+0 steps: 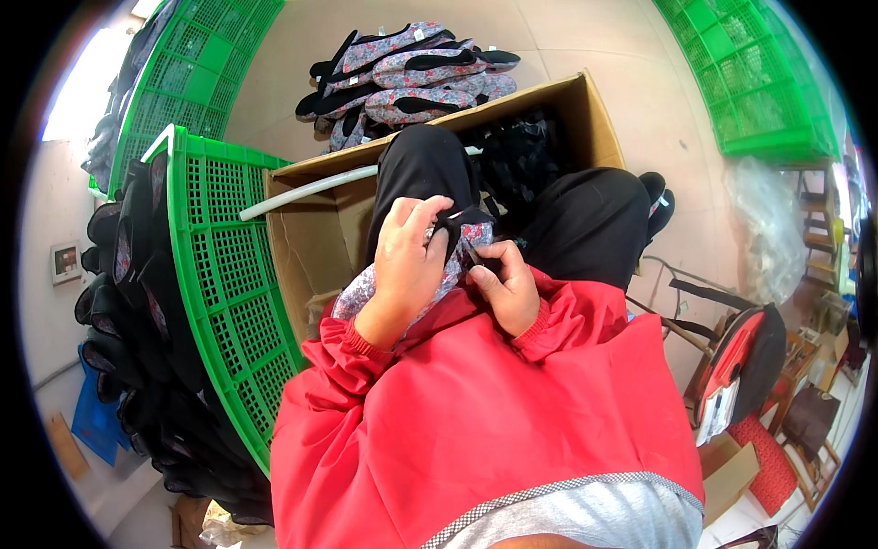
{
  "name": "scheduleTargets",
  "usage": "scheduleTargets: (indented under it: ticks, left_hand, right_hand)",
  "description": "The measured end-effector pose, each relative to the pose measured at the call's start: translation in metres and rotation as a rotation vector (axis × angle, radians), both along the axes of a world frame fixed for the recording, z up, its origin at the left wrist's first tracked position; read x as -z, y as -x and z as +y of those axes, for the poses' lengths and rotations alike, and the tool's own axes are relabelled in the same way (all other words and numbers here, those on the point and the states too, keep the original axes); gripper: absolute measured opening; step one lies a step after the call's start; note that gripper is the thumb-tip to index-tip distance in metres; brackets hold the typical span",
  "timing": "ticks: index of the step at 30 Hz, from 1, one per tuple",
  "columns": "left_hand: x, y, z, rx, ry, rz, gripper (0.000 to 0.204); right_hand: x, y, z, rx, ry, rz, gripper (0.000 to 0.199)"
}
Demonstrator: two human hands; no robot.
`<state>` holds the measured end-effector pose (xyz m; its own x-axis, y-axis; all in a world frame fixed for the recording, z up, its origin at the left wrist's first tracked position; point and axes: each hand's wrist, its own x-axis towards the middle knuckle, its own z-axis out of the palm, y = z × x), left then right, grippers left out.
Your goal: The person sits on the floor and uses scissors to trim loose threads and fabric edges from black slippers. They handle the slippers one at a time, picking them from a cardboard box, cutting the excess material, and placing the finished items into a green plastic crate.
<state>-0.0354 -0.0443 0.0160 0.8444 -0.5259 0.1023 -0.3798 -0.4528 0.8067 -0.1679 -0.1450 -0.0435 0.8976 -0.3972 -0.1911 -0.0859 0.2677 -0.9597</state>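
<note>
Both hands pinched around a floral shoe upper [457, 240] at frame centre, over the lap: left hand [409, 265] gripping its black-trimmed top, right hand [506, 288] at 3 o'clock of it, fingers curled on the edge. Beyond at 12 o'clock, a cardboard box [320, 229], then a pile of uppers [412, 78]; at 9 o'clock, a green crate [229, 265].

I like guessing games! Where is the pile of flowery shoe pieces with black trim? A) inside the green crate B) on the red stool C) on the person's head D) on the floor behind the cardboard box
D: the pile of floral shoe pieces lies on the floor beyond the far edge of the cardboard box, not in a green crate.
</note>
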Motion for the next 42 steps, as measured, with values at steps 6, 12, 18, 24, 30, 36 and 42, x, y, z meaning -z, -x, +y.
scheduleTargets:
  ticks: [6,12,18,24,30,36,42]
  left_hand:
    - [-0.007,-0.007,0.010,0.258,-0.048,-0.354,0.033]
    - [-0.002,-0.011,0.007,0.364,0.062,-0.427,0.032]
    - [-0.005,-0.008,0.001,0.359,0.018,-0.351,0.026]
    - [0.006,0.002,0.002,0.258,0.012,-0.318,0.026]
    - [0.008,0.005,-0.001,0.157,0.003,-0.307,0.025]
    - [0.013,0.008,-0.003,0.127,0.001,-0.312,0.023]
    - [0.013,0.007,-0.005,0.122,-0.006,-0.331,0.023]
  right_hand:
    - [0.005,0.002,-0.001,-0.032,-0.306,-0.125,0.023]
    - [0.006,0.003,-0.006,-0.064,-0.474,-0.156,0.024]
    - [0.007,0.002,-0.007,-0.057,-0.426,-0.153,0.024]
    - [0.007,0.001,-0.008,-0.029,-0.164,-0.173,0.027]
    - [0.008,-0.001,-0.007,-0.030,0.007,-0.155,0.031]
    - [0.002,-0.004,-0.008,0.006,0.213,-0.084,0.028]
    - [-0.002,-0.005,-0.008,0.016,0.268,-0.030,0.026]
